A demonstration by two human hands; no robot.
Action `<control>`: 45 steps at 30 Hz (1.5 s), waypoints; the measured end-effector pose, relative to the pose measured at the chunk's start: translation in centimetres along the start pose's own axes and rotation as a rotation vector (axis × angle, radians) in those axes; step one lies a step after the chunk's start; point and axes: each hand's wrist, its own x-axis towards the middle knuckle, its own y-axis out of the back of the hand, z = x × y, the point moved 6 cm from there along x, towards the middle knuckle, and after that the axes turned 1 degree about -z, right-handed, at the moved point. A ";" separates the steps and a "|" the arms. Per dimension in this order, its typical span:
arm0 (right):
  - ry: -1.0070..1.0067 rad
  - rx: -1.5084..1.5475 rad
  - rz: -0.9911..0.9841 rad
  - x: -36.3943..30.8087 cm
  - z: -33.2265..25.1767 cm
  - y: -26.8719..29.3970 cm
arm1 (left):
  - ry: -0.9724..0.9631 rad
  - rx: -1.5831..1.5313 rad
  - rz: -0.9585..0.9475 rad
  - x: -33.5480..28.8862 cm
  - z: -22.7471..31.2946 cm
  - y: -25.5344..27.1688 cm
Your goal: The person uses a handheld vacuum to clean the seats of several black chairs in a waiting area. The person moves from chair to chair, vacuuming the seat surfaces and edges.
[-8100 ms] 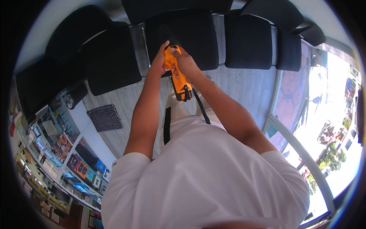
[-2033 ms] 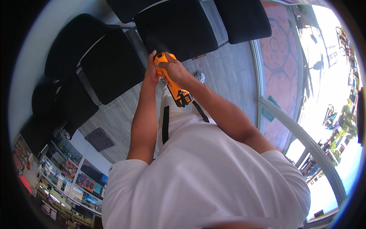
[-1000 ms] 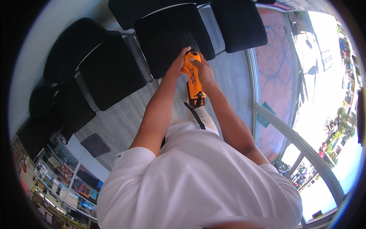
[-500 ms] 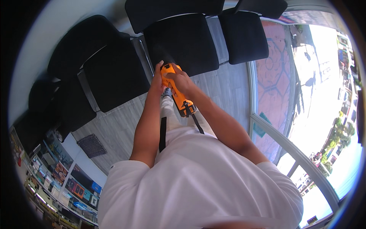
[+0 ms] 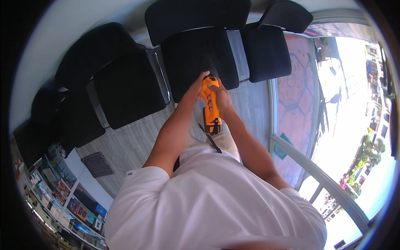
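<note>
An orange and black cordless handheld power tool [image 5: 212, 109] is held out in front of my body, over the near edge of the middle chair [image 5: 199, 50]. Its exact kind is unclear. My right hand [image 5: 223, 99] wraps its handle from the right, the thumb lying on top. At the front end, my left hand [image 5: 197, 88] is closed against its left side, fingers partly hidden. A black block forms the tool's near end, and a dark strap [image 5: 211, 139] hangs from there toward my waist. A faint pale haze shows over the black seat just beyond the tool.
Black chairs with metal frames line the wall, including one left [image 5: 129, 89] and one right [image 5: 266, 54]. A glass door [image 5: 291, 154] opens a view outdoors at right. Lower left are a dark mat [image 5: 97, 164] and a display counter [image 5: 79, 191] with boxed goods.
Both hands have swung the tool to the right, and it now points more straight ahead. The whole view has shifted slightly, with the chairs lower in it.
</note>
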 end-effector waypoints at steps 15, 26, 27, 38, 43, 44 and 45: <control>-0.013 -0.268 -0.207 3.1 -4.6 3.5 | -0.114 -0.145 0.193 2.2 1.7 -0.8; 0.031 -0.149 -0.004 4.4 -8.8 13.7 | -0.009 -0.036 0.001 10.7 1.5 -12.2; 0.015 -0.207 -0.050 4.3 -8.4 12.3 | -0.026 -0.034 0.006 9.6 1.8 -11.0; -0.008 -0.290 -0.116 4.0 -7.2 5.2 | -0.083 -0.170 0.064 4.4 3.8 -3.8; 0.002 -0.109 0.052 3.1 -11.0 11.0 | 0.029 -0.077 -0.105 10.2 3.6 -12.1; 0.006 -0.098 0.058 3.0 -11.6 11.5 | 0.035 -0.082 -0.139 10.7 3.7 -13.2; 0.004 -0.101 0.096 3.1 -11.9 11.6 | 0.042 -0.084 -0.170 10.9 3.9 -13.6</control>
